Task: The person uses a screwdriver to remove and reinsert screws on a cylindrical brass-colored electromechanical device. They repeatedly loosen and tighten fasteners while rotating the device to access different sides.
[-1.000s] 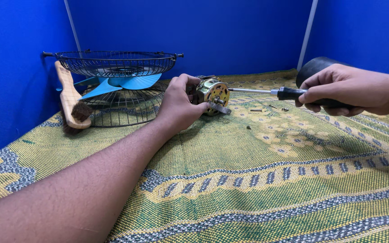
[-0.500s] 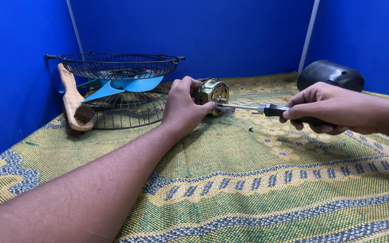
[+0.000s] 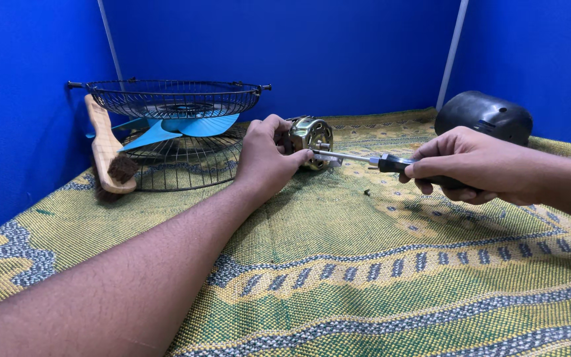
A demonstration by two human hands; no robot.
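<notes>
The left hand (image 3: 266, 155) still grips the small motor (image 3: 310, 134); the right hand (image 3: 460, 165), clasping the screwdriver (image 3: 371, 159), has drawn nearer, its tip now at the motor.

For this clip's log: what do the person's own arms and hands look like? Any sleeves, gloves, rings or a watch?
Both arms are bare for as far as the head view shows them, with no sleeve edge in sight. The left hand and right hand have no gloves. No ring, watch or wristband is visible on the fingers or wrists that show. No markings or bandages can be seen.
</notes>
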